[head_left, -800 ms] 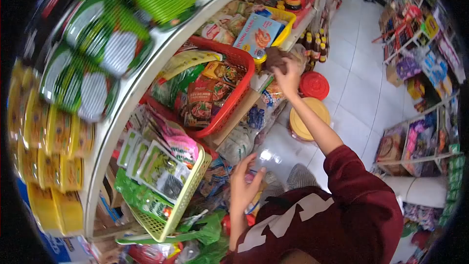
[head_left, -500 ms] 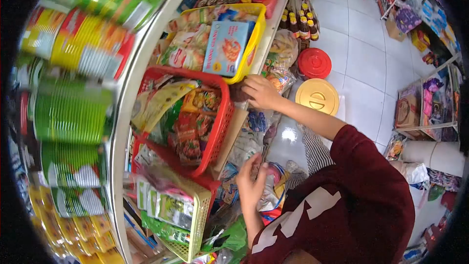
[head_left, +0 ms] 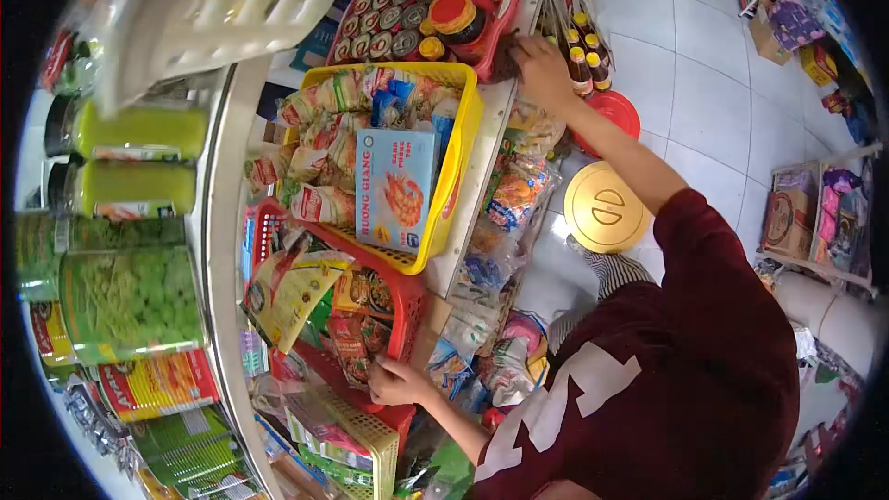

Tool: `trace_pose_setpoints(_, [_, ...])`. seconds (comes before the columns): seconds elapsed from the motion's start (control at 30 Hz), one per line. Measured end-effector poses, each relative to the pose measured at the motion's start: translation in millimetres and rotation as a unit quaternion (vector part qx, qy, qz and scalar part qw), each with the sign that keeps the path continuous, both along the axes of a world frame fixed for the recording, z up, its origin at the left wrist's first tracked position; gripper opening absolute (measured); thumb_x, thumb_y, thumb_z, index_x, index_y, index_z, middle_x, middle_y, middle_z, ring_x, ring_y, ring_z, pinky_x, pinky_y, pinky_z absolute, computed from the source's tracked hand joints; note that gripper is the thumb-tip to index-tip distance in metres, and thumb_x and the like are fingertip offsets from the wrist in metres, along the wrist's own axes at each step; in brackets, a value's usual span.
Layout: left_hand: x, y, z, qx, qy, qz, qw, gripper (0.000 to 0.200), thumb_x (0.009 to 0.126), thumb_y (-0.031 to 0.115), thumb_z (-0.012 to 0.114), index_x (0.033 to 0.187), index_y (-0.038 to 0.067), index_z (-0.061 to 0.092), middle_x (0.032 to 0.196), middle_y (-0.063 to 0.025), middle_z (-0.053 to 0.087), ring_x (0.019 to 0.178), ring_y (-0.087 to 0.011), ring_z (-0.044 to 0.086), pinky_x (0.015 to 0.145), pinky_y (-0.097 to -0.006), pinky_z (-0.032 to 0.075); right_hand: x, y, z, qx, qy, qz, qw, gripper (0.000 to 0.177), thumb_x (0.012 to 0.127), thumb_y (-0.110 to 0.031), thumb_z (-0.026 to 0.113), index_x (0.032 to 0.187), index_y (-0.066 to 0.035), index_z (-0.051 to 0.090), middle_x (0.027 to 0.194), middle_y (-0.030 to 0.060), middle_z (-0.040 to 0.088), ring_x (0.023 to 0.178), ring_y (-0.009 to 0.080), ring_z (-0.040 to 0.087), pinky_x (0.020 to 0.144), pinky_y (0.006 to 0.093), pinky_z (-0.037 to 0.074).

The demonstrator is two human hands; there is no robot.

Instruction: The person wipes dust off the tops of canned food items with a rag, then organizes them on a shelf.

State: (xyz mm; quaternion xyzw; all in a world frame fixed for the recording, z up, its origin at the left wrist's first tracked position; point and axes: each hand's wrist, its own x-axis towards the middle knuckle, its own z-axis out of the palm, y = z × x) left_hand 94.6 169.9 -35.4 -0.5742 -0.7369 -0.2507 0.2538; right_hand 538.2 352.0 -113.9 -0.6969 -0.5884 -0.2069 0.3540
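My right hand (head_left: pixel 543 72) is closed around a dark brown, fuzzy-looking cloth (head_left: pixel 505 57). The cloth lies against the shelf edge (head_left: pixel 495 125), beside the pink tray (head_left: pixel 505 2) of cans and jars. Lower down, my left hand (head_left: pixel 398 381) has its fingers curled at the near rim of a red basket (head_left: pixel 405 315), by the seasoning packets (head_left: pixel 350 347) inside it. Part of that grip is hidden. Between the hands stands a yellow basket (head_left: pixel 466 143) with noodle-like packs and a blue box (head_left: pixel 396 187) of shrimp chips.
Jars and tins (head_left: pixel 130 287) fill the upper shelf at left. A white slotted basket (head_left: pixel 231 9) juts in at the top. A pale yellow basket (head_left: pixel 381 463) sits below. Bagged goods (head_left: pixel 514 190), a gold lid (head_left: pixel 607 206), a red lid (head_left: pixel 611 120) and sauce bottles (head_left: pixel 585 60) stand low beside the shelf.
My right hand has moved with the cloth along the shelf edge, from beside the yellow basket to the pink tray. My left hand has gone from loosely open in the air to the red basket's rim.
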Motion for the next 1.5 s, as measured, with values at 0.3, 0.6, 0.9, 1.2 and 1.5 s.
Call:
trace_pose_setpoints(0.3, [-5,10,-20,0.157,0.092,0.032,0.983,0.042,0.087,0.034,0.041,0.064,0.002,0.056,0.06,-0.0127,0.052,0.055,-0.0288,0.045,0.061,-0.0368,0.033,-166,-99,-16,0.044,0.132,0.321,0.937,0.02,0.061,-0.013,0.055,0.078,-0.004,0.06,0.087,0.0108,0.056,0.091,0.0249,0.053,0.084,0.0398,0.043])
trace_pose_setpoints(0.6, [-6,15,-21,0.182,0.136,0.001,0.974,0.046,0.09,0.031,0.035,0.057,0.004,0.049,0.056,-0.0104,0.048,0.052,-0.028,0.042,0.06,-0.0344,0.03,-42,-36,-44,0.034,-0.03,0.285,0.958,0.027,0.062,-0.016,0.053,0.086,-0.005,0.061,0.101,0.0082,0.054,0.098,0.0239,0.05,0.09,0.042,0.039])
trace_pose_setpoints(0.9, [-5,16,-15,0.2,0.154,-0.015,0.968,0.047,0.09,0.031,0.032,0.051,0.007,0.041,0.052,-0.0077,0.042,0.049,-0.0257,0.04,0.058,-0.0349,0.029,94,40,-19,0.032,-0.024,0.087,0.995,0.037,0.057,-0.004,0.057,0.094,-0.002,0.06,0.104,0.012,0.054,0.102,0.0291,0.048,0.088,0.0396,0.039])
trace_pose_setpoints(1.2, [5,17,-13,0.195,0.104,0.005,0.975,0.04,0.088,0.027,0.036,0.054,0.006,0.043,0.053,-0.0085,0.042,0.05,-0.0264,0.04,0.059,-0.0346,0.028,67,46,-7,-0.067,-0.018,-0.088,0.994,0.04,0.059,-0.006,0.061,0.099,-0.004,0.057,0.11,0.0101,0.05,0.107,0.0298,0.042,0.09,0.0415,0.034])
trace_pose_setpoints(1.5, [2,16,-17,0.195,0.104,0.031,0.975,0.034,0.082,0.021,0.041,0.053,0.006,0.048,0.054,-0.008,0.047,0.051,-0.0244,0.043,0.061,-0.0329,0.029,-93,-68,-35,0.016,0.031,0.259,0.965,0.028,0.056,-0.007,0.057,0.084,-0.003,0.058,0.097,0.0136,0.055,0.099,0.0311,0.048,0.085,0.0449,0.037])
